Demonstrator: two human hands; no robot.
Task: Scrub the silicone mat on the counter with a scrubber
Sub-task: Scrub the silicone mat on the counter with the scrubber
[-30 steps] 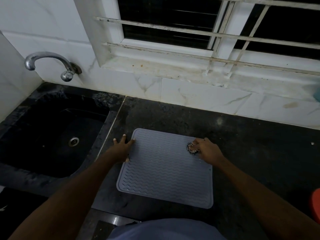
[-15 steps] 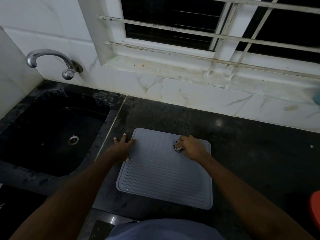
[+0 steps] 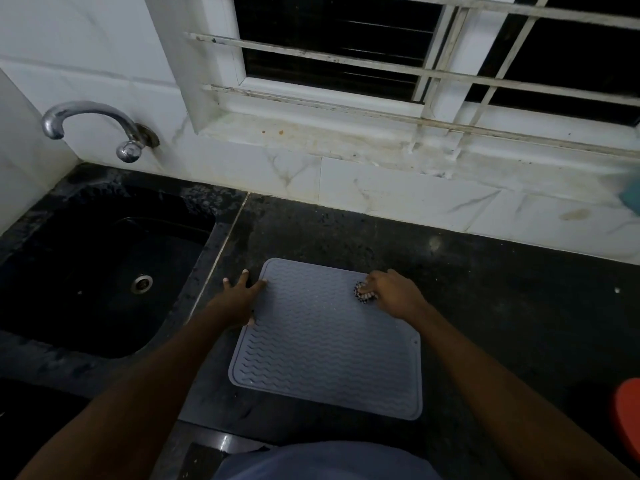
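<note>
Head view, kitchen worktop. A dark speckled stone counter (image 3: 485, 306) runs below a wall of white marbled tiles (image 3: 398, 195). Above the tiles is a stained sill (image 3: 346, 140) and a white-framed window (image 3: 332, 39) with white bars, dark behind the glass.

At left, a black sink (image 3: 214, 244) is set into the counter. A round metal drain (image 3: 141, 284) shows on its floor, and a curved chrome tap (image 3: 90, 123) projects from the wall above it.

The grey silicone mat (image 3: 329, 358), ribbed with wavy lines, lies flat on the counter just right of the sink, near the front edge.

The left hand (image 3: 239, 299) rests with straight, spread fingers on the mat's far left corner, partly on the counter beside it. The right hand (image 3: 394, 292) has its fingers curled round a small dark scrubber (image 3: 363, 295) with pale flecks, pressed on the mat near its far right corner.

At the right border are a red object (image 3: 628, 410) on the counter and a teal object (image 3: 632, 195) against the tiles; both are cut off by the frame and cannot be identified. A blue garment (image 3: 325, 460) fills the bottom centre.
</note>
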